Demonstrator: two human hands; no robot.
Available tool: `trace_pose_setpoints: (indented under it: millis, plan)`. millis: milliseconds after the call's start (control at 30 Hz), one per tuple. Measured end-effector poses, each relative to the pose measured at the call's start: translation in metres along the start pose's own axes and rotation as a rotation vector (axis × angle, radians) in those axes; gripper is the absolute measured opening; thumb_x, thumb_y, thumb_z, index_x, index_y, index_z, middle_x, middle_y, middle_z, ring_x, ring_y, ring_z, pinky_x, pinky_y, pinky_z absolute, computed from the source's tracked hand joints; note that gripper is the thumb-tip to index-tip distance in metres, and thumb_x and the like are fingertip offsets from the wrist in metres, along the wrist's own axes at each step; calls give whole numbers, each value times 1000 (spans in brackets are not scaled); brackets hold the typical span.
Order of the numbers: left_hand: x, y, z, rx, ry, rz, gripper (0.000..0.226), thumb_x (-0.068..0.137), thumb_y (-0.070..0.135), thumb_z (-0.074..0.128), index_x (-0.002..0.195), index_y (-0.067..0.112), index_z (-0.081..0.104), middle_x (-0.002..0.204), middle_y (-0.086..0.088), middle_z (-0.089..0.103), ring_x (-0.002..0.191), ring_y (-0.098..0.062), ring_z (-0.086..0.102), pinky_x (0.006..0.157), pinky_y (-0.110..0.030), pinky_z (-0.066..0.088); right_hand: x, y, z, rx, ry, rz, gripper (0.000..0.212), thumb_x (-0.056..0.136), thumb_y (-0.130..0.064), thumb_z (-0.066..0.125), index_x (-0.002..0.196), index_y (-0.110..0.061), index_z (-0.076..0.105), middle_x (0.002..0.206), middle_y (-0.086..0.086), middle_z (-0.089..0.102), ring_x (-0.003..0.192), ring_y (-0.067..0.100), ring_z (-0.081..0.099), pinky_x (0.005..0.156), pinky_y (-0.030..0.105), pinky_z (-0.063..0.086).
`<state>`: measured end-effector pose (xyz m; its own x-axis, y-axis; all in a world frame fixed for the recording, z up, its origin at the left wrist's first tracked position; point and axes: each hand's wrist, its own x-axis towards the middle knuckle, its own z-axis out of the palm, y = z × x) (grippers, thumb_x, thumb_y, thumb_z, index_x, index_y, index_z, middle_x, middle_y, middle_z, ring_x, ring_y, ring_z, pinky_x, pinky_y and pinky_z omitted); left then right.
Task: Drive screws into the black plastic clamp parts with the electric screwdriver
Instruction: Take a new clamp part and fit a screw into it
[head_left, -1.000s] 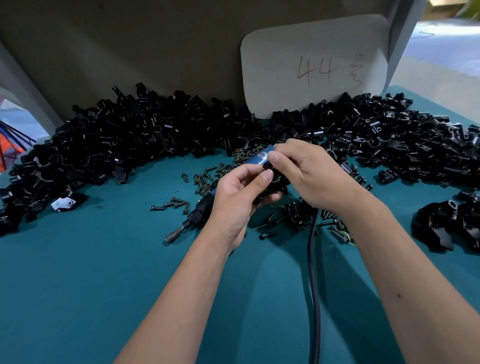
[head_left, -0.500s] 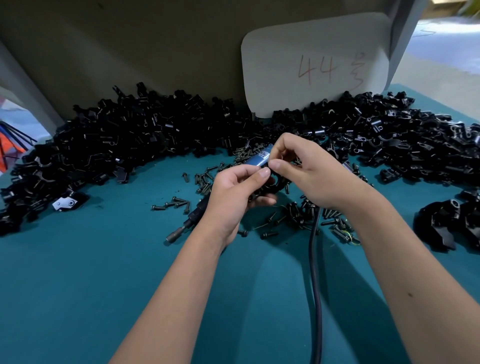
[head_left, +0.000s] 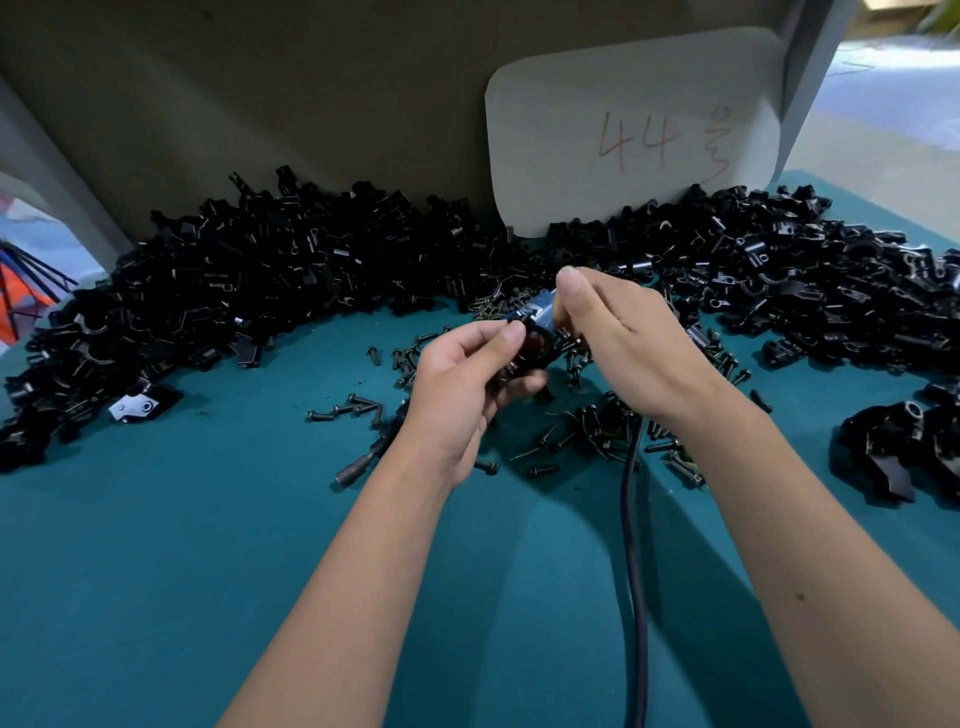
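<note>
Teal tabletop (head_left: 156, 545) is carrying a long heap of black clamp parts (head_left: 249, 291) beyond both hands, and loose screws (head_left: 358, 410) are lying scattered under and between them. Left of the left hand, the metal tip of the electric screwdriver (head_left: 358, 470) is showing; its long axis is running from this tip, which points down-left toward the person, up-right under the hands to the blue body near the right fingers. The left hand (head_left: 462, 395) is pinching one black clamp part (head_left: 530, 348) between thumb and fingers, above the tool. The right hand (head_left: 628, 348) is now rising a little from the part compared with a moment ago, with thumb up; whether it is holding a screw I cannot tell. I judge the screw is still being seated by hand, so driving is not yet starting. The black cable (head_left: 636, 571) is running toward the person between the forearms.
</note>
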<state>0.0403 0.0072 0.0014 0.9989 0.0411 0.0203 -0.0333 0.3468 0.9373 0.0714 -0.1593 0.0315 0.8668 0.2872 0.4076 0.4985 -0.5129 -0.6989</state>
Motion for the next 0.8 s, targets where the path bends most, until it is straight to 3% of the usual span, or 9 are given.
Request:
trace_pose_setpoints:
  millis: [67,167,300,400,567,700,800]
  plan:
    - [0,2,-1,-67,19,6,21,100,14,65,87,12,81,95,-9,77,73,-18,72,67,-21,59,-1,3,-1,-15,-80,-28,46,113,-36,37,83,-5,51,75,12,50,65,8,38,61,24,32]
    - [0,4,-2,-87,21,11,23,101,15,64,86,15,81,94,-6,78,75,-17,73,69,-21,59,-1,4,2,-32,-123,-66,41,112,-25,43,73,-12,41,67,-3,40,62,8,34,59,23,29]
    - [-1,2,-3,-52,-1,15,28,102,17,63,83,23,83,91,-1,78,75,-15,73,70,-20,58,-1,6,7,24,-80,-30,55,110,-34,50,68,0,41,57,-4,33,52,9,29,51,22,25]
    - [-1,3,-4,-70,-15,13,20,96,23,66,87,22,83,92,-3,76,75,-14,71,68,-19,57,-2,5,9,34,-22,23,63,107,-45,51,64,-2,37,53,-5,30,49,10,25,47,24,22]
    - [1,1,-5,-107,-21,-4,17,99,19,62,105,10,75,93,-5,73,71,-14,66,63,-19,54,-3,0,16,117,18,-20,43,110,-32,49,74,-9,44,64,-3,39,60,11,38,57,37,36]
    - [-1,-3,1,-119,-26,-25,20,95,27,63,105,9,65,88,-1,67,67,-10,57,58,-20,47,-3,-2,20,151,37,2,59,108,-39,54,67,2,43,57,-4,32,54,10,29,53,31,26]
    - [-2,-3,7,2,-15,6,39,93,41,69,108,6,63,94,-4,61,66,-7,51,54,-18,41,-4,-6,22,153,59,15,64,107,-45,49,56,-10,35,51,-7,28,48,10,24,49,27,22]
